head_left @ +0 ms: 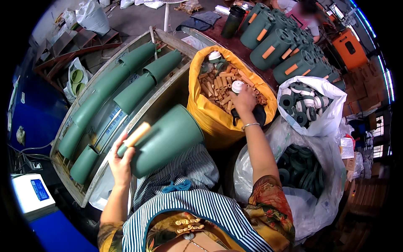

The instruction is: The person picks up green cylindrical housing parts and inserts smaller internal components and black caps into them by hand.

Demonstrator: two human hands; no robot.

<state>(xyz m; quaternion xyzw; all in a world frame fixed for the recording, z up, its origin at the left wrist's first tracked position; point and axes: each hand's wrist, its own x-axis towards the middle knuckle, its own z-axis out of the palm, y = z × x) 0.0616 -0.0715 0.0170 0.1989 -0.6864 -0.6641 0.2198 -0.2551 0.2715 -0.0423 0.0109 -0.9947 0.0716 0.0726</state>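
A green tapered jug body (170, 138) lies tilted across my lap, its wide end toward the upper right. My left hand (121, 161) is closed around its handle, near a tan tube-shaped grip (138, 133). My right hand (244, 102) reaches into a yellow sack (210, 122) full of short tan tubes (220, 82). Its fingers close on a white cap (237, 87). Beside the wrist is a dark rounded piece (258, 114); whether the hand holds it too, I cannot tell. Another white cap (214, 56) lies at the sack's far edge.
A wooden trough (145, 107) on the left holds nested green cones (134, 90). To the right stand a white sack (331, 94) of green and white lids and a clear bag (252, 168) of dark green rings. Finished-looking green jugs (266, 50) crowd a table behind; a person (300, 17) is beyond.
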